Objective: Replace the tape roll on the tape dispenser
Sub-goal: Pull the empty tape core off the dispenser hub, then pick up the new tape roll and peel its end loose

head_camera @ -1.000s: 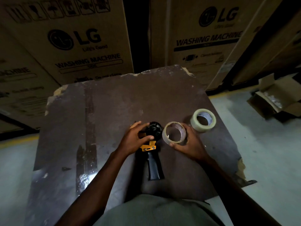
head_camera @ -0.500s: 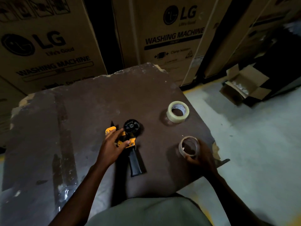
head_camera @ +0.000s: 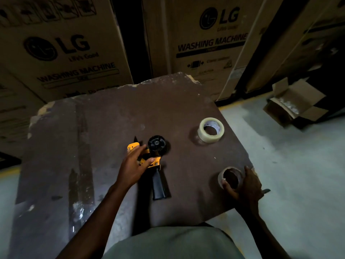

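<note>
A yellow and black tape dispenser (head_camera: 156, 161) lies on its side on the dark brown table (head_camera: 104, 128), its black hub bare and its black handle pointing toward me. My left hand (head_camera: 133, 166) presses on its yellow frame. My right hand (head_camera: 246, 186) grips an empty brown cardboard tape core (head_camera: 231, 177) standing at the table's right edge. A full roll of clear tape (head_camera: 211, 129) lies flat farther back on the right, apart from both hands.
Tall LG washing machine cartons (head_camera: 61, 49) stand behind the table. An open cardboard box (head_camera: 295, 101) sits on the grey floor to the right. The table's edges are chipped, and shiny tape strips (head_camera: 82, 165) run down its left side.
My right hand carried the empty core from beside the dispenser hub to the table's right edge. The left hand stayed on the dispenser. The camera view shifted.
</note>
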A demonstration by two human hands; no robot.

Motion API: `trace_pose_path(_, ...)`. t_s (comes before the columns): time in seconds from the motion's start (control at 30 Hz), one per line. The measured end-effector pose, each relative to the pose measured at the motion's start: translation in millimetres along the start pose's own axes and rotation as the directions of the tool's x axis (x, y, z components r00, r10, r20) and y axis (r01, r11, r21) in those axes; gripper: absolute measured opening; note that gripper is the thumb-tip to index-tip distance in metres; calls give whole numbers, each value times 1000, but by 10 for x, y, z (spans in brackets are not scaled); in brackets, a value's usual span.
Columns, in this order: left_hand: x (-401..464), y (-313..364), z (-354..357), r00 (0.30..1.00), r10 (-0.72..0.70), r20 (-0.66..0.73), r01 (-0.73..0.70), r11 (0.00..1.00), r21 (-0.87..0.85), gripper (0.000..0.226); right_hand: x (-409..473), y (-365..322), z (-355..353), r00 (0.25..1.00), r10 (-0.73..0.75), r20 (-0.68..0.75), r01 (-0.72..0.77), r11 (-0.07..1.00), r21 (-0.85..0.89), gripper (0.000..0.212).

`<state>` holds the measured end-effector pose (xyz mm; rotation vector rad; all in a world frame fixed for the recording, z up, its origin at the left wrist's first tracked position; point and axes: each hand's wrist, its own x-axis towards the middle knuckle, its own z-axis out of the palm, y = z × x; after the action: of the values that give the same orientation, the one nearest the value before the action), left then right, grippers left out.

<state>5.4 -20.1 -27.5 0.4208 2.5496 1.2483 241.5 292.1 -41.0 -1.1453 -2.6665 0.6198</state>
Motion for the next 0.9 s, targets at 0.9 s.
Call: trace_pose_path(0.9,-816,-38,-166,938,-188,-292,174,982,-74,66,-115,-2070,1050,230,-62,971,-777,589,222,26)
